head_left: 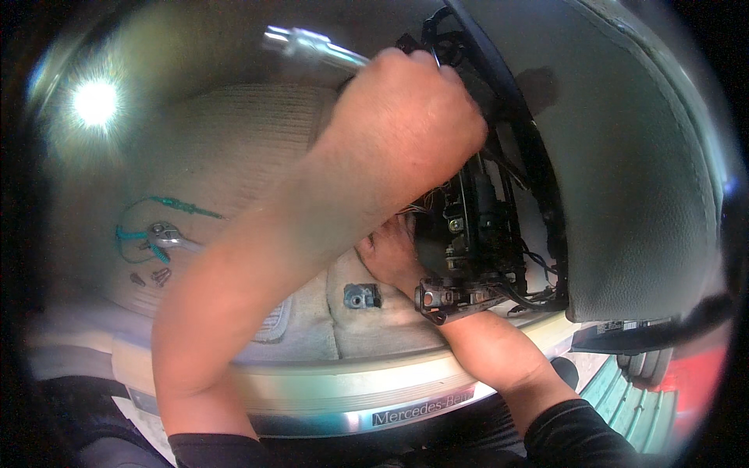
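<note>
My left hand [406,109] is raised in a fist around a chrome socket tool [312,45], whose shiny end points up-left. Lower down, behind my left forearm, my right hand [390,249] reaches in beside the black seat mechanism [468,226] and some thin wires. Its fingers are partly covered, so their grip is unclear. A small metal bracket [361,296] lies on the carpet below that hand. At left on the carpet [234,125] are a teal probe with coiled cord [183,207], a ratchet [168,238] and several small bolts [160,277].
A grey upholstered seat part [624,195] fills the right side, with black framework along its edge. A pale door sill [312,382] crosses the foreground beneath my forearms. Outside, at lower right, are green ribbed pieces [640,413] and something red [694,374]. A bright lamp [95,103] glares at left.
</note>
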